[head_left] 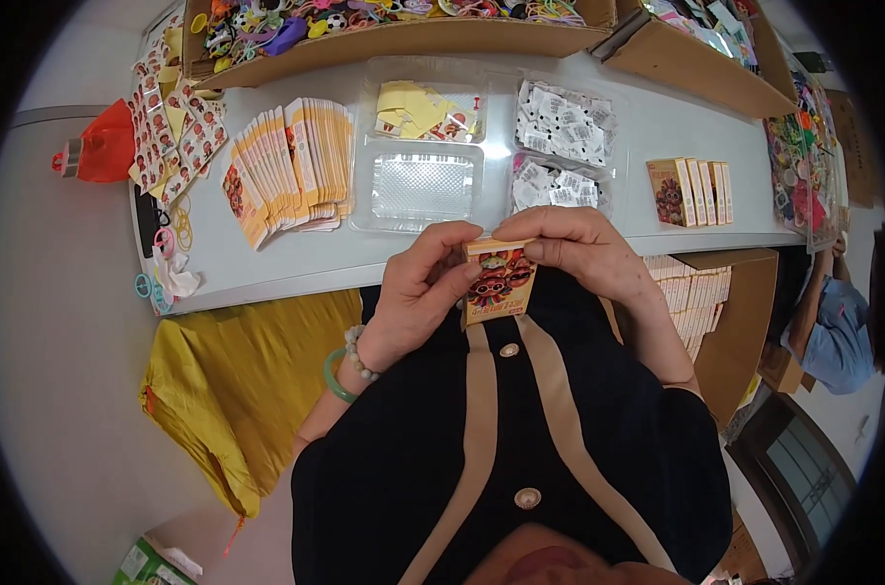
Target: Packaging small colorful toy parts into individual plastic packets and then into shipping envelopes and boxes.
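A small orange-yellow printed card box (501,288) with cartoon figures is held upright between both hands, in front of my chest at the table's near edge. My left hand (425,288) pinches its left side near the top, thumb on the front. From the right, my right hand (590,255) has thumb and fingers closed on the top edge. Beyond the hands stands a clear plastic tray (425,185) whose near compartment shows bare ridged plastic. Its far compartment holds yellow paper pieces (410,109). To the right, small white labelled packets (564,122) fill another clear tray.
Flattened orange-white boxes (291,166) lie fanned out at left, beside sticker sheets (169,127) and scissors (150,291). Several made-up boxes (691,192) stand at right. Cartons of trinkets (403,41) line the back. Below right, a carton (740,331) holds more boxes; a person (837,327) is beyond.
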